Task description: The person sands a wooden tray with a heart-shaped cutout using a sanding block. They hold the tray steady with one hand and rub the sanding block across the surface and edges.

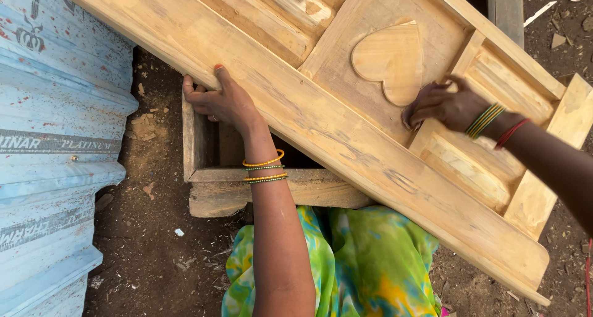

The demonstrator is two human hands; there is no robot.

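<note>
A pale wooden door panel (346,132) lies slanted across a low wooden box stand (259,190). A raised heart shape (390,59) is carved in one of its recessed panels. My left hand (219,98) grips the near edge of the door's long side rail, thumb on top. My right hand (441,105) presses a small dark piece, likely sandpaper (415,104), against the panel just below and right of the heart. Bangles circle both wrists.
A blue corrugated metal sheet (55,150) stands at the left. Dark earth (151,243) with wood chips and small stones surrounds the stand. My green and yellow patterned garment (364,261) shows below the door. A grey plank (508,8) lies at the top right.
</note>
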